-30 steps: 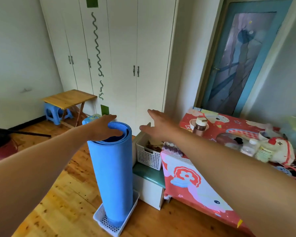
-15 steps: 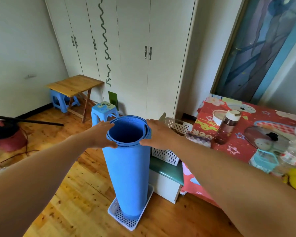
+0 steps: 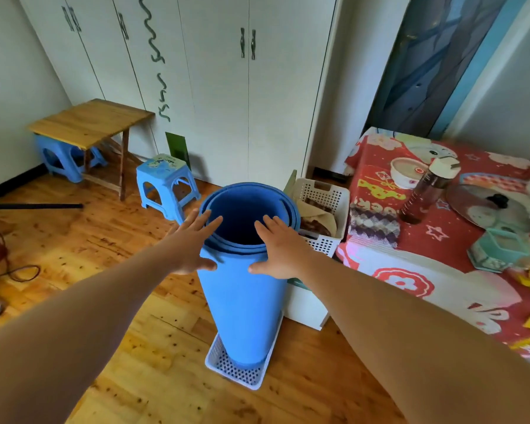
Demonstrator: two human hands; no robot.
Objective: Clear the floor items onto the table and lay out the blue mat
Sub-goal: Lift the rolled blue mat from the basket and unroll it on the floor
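The blue mat (image 3: 245,307) stands upright as a loose roll, its foot inside a shallow white perforated tray (image 3: 239,370) on the wooden floor. My left hand (image 3: 190,243) lies against the roll's top left rim, fingers straight and spread, thumb on the outer wall. My right hand (image 3: 277,249) mirrors it on the right side of the rim, fingers straight over the edge, thumb against the outside. Both hands press the roll between them. To the right is the table (image 3: 389,280) under a red patterned cloth.
A white basket (image 3: 328,209) with brown things sits on a low white cabinet behind the mat. A blue stool (image 3: 166,185), a small wooden table (image 3: 89,122) and a second stool stand by the wardrobe. A bottle (image 3: 426,191), bowl, lid and toys crowd the red table.
The view has come closer and tilted down over the roll. Both hands shifted from beside the rim to flat against its near sides, fingers spread straighter.
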